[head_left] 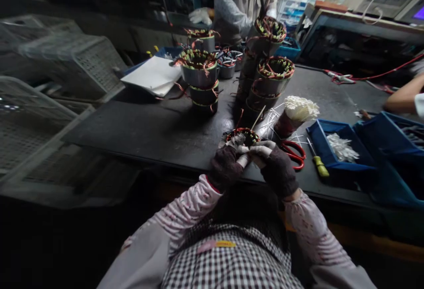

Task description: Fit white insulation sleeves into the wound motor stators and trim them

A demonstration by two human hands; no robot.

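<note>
Beside both gloved hands (251,161), a blue bin (318,136) holds white strips (341,147).

Red-handled scissors (293,153), yellow-handled screwdriver (318,163), blue bin (318,135) (white pieces inside), stacked wound stators (200,73), white paper (154,75).

Both arms come up from the near edge & converge at centre, forearms angled inward in pink patterned sleeves, elbows spread wide. L hand (225,165) in a dark knit glove w/ pale tips, back of hand up, fingers (237,140) curled forward & down, closed in a grip. R hand (276,167) gloved the same, just right of the L, wrist bent inward, its fingers (261,150) pointing left & touching the L hand's fingertips. Both hands sit close together, knuckles toward the far side.
</note>
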